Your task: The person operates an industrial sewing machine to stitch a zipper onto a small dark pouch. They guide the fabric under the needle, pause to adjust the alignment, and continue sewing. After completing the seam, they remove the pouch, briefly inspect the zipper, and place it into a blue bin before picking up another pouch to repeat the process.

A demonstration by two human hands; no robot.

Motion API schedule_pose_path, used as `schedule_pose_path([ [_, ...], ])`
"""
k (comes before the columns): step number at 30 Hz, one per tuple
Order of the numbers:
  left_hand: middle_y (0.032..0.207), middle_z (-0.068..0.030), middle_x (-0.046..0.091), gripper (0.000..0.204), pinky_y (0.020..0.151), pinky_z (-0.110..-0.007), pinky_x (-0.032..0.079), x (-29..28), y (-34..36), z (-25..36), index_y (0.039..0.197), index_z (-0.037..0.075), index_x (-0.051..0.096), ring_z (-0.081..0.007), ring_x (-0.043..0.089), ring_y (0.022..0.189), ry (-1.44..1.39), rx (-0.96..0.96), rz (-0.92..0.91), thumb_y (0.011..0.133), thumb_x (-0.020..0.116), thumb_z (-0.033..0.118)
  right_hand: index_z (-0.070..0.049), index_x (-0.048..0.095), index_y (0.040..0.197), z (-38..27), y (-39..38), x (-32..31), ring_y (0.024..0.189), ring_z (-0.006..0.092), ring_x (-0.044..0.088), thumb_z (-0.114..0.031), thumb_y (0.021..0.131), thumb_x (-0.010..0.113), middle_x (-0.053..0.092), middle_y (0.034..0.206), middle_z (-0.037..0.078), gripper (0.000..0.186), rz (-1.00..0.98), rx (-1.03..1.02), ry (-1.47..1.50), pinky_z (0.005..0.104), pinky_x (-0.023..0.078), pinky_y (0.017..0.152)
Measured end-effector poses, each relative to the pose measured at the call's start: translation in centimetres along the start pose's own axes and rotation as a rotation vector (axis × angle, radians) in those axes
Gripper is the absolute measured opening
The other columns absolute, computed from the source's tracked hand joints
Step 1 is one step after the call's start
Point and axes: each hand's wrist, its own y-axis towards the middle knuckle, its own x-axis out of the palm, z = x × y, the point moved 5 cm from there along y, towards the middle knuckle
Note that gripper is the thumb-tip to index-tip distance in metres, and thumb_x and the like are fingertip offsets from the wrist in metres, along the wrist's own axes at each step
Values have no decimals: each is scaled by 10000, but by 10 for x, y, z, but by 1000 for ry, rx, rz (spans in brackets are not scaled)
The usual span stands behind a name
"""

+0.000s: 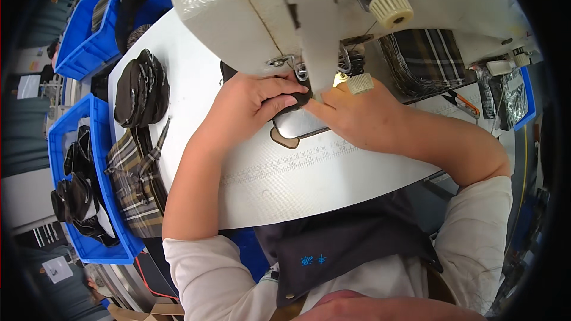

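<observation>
Under the needle area of a white sewing machine point(238, 12) lies a small dark fabric piece point(303, 96), mostly covered by fingers. My left hand point(253, 104) pinches it from the left, thumb and fingers close together by the presser foot point(301, 71). From the right, my right hand point(363, 113) closes in on the same piece with bent fingers, one fingertip at its edge. A ridged knob point(360, 83) and the machine head hide some of its fingers. Just below the hands is a shiny metal plate point(300, 123) with a brown-edged tab point(284, 138).
Dark zippered pouches point(141, 89) and plaid fabric point(138, 178) lie at the table's left. Blue bins point(95, 255) stand beyond that edge, one holding dark pouches. Stacked plaid pieces point(425, 59) and orange-handled snips point(465, 104) are at the right. A printed ruler point(285, 163) crosses the tabletop.
</observation>
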Motion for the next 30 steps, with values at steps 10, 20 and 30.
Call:
schedule_pose_path([
  [10,1171,-81,759,255,827,-376,605,2,-7,11,1172,112,812,-265,746,972,312,-32,6,920,786,78,-28,667,941,1,4,-5,700,249,706,-83,802,714,659,781,74,157,-6,-44,27,393,542,606],
  [20,1155,-79,758,222,786,-373,585,8,-9,25,1132,105,822,-280,736,925,382,35,125,913,781,103,-46,649,930,0,2,-6,712,245,718,-75,796,722,653,726,73,155,-60,-19,54,386,550,625],
  [30,1009,-71,777,221,736,-371,579,10,-4,28,1132,88,817,-262,730,795,479,-41,187,916,777,106,-47,656,1010,8,4,1,638,270,697,-55,805,711,648,679,71,213,-6,32,34,402,542,590],
])
